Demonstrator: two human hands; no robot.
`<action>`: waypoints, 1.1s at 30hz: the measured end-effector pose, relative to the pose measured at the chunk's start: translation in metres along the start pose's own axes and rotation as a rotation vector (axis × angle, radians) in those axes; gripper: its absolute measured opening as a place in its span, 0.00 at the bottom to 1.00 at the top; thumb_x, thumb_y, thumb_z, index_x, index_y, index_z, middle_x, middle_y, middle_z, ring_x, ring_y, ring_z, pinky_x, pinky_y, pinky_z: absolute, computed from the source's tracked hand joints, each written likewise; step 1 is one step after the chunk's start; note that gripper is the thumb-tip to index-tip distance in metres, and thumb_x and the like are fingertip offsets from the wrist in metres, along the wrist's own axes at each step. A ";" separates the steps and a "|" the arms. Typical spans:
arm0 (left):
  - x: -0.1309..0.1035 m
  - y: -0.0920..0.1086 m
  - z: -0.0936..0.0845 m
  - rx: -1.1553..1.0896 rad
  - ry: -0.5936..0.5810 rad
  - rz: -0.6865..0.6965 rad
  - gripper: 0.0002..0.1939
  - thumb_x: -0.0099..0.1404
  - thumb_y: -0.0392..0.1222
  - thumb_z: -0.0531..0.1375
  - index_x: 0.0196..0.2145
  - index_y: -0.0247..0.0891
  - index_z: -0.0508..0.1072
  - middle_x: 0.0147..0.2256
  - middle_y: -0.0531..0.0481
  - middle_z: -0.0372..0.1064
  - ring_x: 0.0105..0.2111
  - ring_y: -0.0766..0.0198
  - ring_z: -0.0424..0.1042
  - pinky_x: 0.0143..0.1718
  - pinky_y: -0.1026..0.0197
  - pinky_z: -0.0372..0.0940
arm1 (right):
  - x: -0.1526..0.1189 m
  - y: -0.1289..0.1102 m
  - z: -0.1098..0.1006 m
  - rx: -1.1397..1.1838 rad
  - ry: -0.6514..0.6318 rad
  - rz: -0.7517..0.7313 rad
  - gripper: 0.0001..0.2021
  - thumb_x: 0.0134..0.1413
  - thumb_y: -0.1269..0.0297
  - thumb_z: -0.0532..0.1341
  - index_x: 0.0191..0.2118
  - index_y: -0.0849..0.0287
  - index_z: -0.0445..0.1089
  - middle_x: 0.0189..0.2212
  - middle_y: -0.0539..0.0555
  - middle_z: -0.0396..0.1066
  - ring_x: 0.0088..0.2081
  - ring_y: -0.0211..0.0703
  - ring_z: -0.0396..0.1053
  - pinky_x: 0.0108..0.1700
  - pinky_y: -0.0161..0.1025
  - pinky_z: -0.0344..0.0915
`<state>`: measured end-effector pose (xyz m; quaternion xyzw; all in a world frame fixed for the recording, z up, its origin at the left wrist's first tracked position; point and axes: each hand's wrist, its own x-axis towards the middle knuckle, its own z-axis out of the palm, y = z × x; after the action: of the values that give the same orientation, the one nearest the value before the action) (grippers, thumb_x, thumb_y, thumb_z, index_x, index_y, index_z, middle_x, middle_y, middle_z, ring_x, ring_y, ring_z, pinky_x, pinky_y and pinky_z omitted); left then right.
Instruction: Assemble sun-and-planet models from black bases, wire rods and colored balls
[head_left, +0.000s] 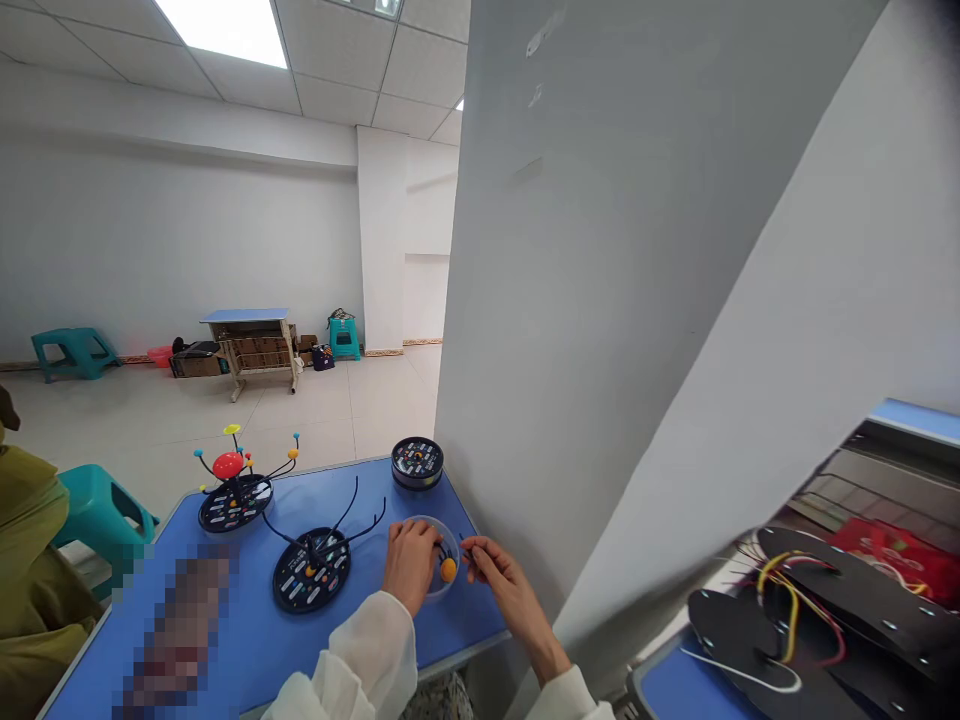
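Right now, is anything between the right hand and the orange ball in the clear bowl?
Only the clear bowl, at its right rim, appears between the right hand and the orange ball; the left hand is left of the ball.

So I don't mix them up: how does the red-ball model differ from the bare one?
The red-ball model holds up a large red ball; the bare model has none. The bare model stands nearer the left hand than the red-ball model does. Both have round, black, labelled bases.
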<state>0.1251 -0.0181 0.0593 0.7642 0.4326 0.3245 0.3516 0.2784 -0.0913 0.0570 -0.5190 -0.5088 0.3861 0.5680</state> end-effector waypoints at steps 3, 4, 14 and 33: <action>-0.017 0.001 -0.012 -0.272 0.043 -0.045 0.11 0.64 0.45 0.56 0.37 0.39 0.76 0.37 0.42 0.77 0.40 0.53 0.74 0.47 0.49 0.63 | -0.005 -0.002 0.007 0.215 0.011 0.073 0.19 0.42 0.46 0.69 0.34 0.57 0.76 0.27 0.52 0.74 0.30 0.43 0.69 0.36 0.39 0.64; -0.024 0.001 -0.015 -0.357 0.050 -0.064 0.16 0.65 0.50 0.55 0.39 0.37 0.76 0.37 0.41 0.77 0.37 0.54 0.75 0.44 0.51 0.66 | -0.007 -0.002 0.010 0.272 0.023 0.093 0.19 0.40 0.48 0.71 0.33 0.57 0.77 0.27 0.52 0.75 0.30 0.43 0.69 0.37 0.40 0.64; -0.103 0.013 -0.036 -1.330 0.235 -0.501 0.20 0.41 0.47 0.77 0.33 0.38 0.82 0.30 0.48 0.80 0.30 0.67 0.77 0.35 0.68 0.72 | -0.046 0.002 0.063 0.544 0.151 0.203 0.14 0.37 0.53 0.74 0.28 0.56 0.78 0.26 0.49 0.74 0.28 0.39 0.66 0.35 0.36 0.63; -0.144 0.004 -0.036 -0.918 0.259 -0.268 0.16 0.54 0.53 0.69 0.35 0.39 0.79 0.34 0.46 0.80 0.36 0.57 0.78 0.42 0.58 0.71 | -0.070 -0.016 0.083 0.474 0.136 0.193 0.17 0.40 0.50 0.72 0.35 0.54 0.76 0.25 0.50 0.73 0.24 0.40 0.65 0.33 0.39 0.66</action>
<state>0.0382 -0.1386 0.0538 0.4215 0.3797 0.5259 0.6337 0.1833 -0.1457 0.0555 -0.4423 -0.3129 0.5113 0.6671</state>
